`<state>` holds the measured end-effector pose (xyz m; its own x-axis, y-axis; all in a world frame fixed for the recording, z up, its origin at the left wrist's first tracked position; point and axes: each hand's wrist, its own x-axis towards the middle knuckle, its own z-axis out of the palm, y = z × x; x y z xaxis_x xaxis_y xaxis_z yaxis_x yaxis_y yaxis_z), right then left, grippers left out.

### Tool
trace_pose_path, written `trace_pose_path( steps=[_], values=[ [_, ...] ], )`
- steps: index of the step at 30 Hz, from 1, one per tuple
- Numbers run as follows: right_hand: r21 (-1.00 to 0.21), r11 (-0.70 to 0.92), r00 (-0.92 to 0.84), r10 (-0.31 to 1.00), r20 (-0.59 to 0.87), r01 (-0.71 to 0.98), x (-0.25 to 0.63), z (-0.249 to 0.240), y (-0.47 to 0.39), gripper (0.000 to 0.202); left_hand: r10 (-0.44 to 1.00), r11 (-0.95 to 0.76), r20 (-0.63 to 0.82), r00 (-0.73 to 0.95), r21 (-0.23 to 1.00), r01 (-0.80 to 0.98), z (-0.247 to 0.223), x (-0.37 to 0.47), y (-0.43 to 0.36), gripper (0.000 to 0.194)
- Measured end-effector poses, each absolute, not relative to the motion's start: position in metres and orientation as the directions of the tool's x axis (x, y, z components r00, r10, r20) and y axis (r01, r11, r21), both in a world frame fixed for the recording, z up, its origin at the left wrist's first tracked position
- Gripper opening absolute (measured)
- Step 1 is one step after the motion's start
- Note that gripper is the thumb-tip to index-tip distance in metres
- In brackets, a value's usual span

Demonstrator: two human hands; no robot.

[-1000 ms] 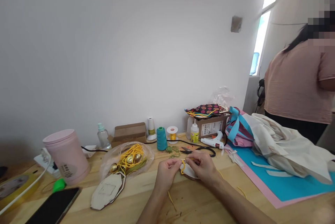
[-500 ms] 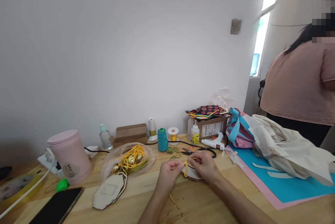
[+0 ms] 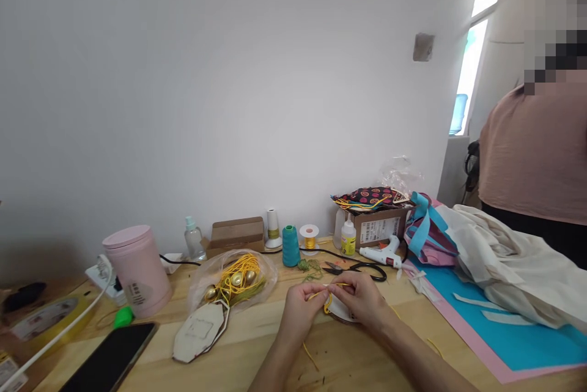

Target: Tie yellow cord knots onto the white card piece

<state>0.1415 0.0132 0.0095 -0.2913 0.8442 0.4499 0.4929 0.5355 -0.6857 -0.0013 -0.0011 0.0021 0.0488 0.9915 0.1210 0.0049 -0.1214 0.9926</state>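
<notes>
Both hands are close together over the wooden table. My left hand (image 3: 301,308) pinches a strand of yellow cord (image 3: 327,304) between thumb and fingertips. Close beside it, my right hand (image 3: 362,298) is closed on the same cord, which crosses between the two. Under the right fingers lies a pale flat piece with a dark edge (image 3: 340,309), partly hidden by that hand. One loose end of the cord hangs below the left wrist, and another runs out past the right forearm. Scissors (image 3: 358,269) with black handles lie just behind the hands.
Behind stand a teal thread cone (image 3: 290,246), a glue bottle (image 3: 348,238) and a glue gun (image 3: 382,254). Left are a bag of yellow cords and gold bells (image 3: 238,279), octagonal pieces (image 3: 198,332), a phone (image 3: 112,356) and a pink tumbler (image 3: 140,273). Cloth (image 3: 499,257) lies right; a person (image 3: 536,153) stands beyond.
The view has turned slightly left, so everything sits further right. My hands have come a little closer together on the cord. The person at the right has shifted.
</notes>
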Motion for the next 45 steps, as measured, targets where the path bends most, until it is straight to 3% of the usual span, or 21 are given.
trace_pose_path(
  steps=[3,8,13,20,22,24,27,30,33,37,41,45],
  values=[
    [-0.671,0.545,-0.291,0.837,0.462,0.503,0.141,0.009,0.014,0.023,0.993,-0.102,0.101,0.054,0.995,-0.001,0.001,-0.001,-0.001,0.02],
    [-0.755,0.459,-0.236,0.888,0.394,0.468,0.141,-0.002,0.022,0.024,0.99,-0.113,0.114,0.081,0.993,-0.017,-0.001,0.002,-0.002,0.018],
    [-0.707,0.502,-0.237,0.863,0.445,0.498,0.143,-0.004,0.024,0.025,0.991,-0.127,0.129,0.047,0.991,-0.028,0.0,0.002,-0.001,0.02],
    [-0.658,0.491,-0.208,0.862,0.463,0.571,0.143,0.0,0.022,0.026,0.98,-0.198,0.196,0.036,0.975,0.1,-0.001,0.002,-0.002,0.018],
    [-0.698,0.461,-0.167,0.878,0.449,0.549,0.144,0.001,0.022,0.025,0.977,-0.212,0.21,0.029,0.967,0.14,-0.002,0.002,-0.002,0.019],
    [-0.82,0.376,-0.123,0.925,0.359,0.431,0.146,0.003,0.023,0.027,0.973,-0.227,0.229,0.009,0.96,0.164,-0.002,0.001,-0.002,0.019],
    [-0.993,0.101,-0.214,0.973,0.084,0.068,0.148,0.007,0.023,0.03,0.975,-0.208,0.218,-0.053,0.968,0.14,-0.002,-0.001,-0.001,0.021],
    [-0.955,-0.167,-0.385,0.921,-0.062,-0.246,0.149,0.01,0.021,0.023,0.981,-0.173,0.18,-0.075,0.981,0.087,-0.003,-0.001,0.001,0.02],
    [-0.902,-0.237,-0.463,0.885,-0.047,-0.36,0.147,0.01,0.018,0.023,0.983,-0.168,0.171,-0.066,0.985,0.048,-0.002,0.0,0.002,0.019],
    [-0.954,-0.1,-0.481,0.875,0.051,-0.282,0.141,0.01,0.014,0.034,0.983,-0.173,0.173,-0.064,0.985,0.008,0.001,0.0,0.001,0.017],
    [-0.995,0.095,-0.486,0.869,0.089,-0.011,0.134,0.008,0.012,0.043,0.988,-0.153,0.153,0.005,0.988,-0.036,0.003,-0.001,-0.001,0.015],
    [-0.884,0.356,-0.421,0.882,0.21,0.304,0.132,0.007,0.008,0.036,0.991,-0.132,0.134,0.027,0.988,-0.079,0.004,0.001,-0.003,0.014]
  ],
)
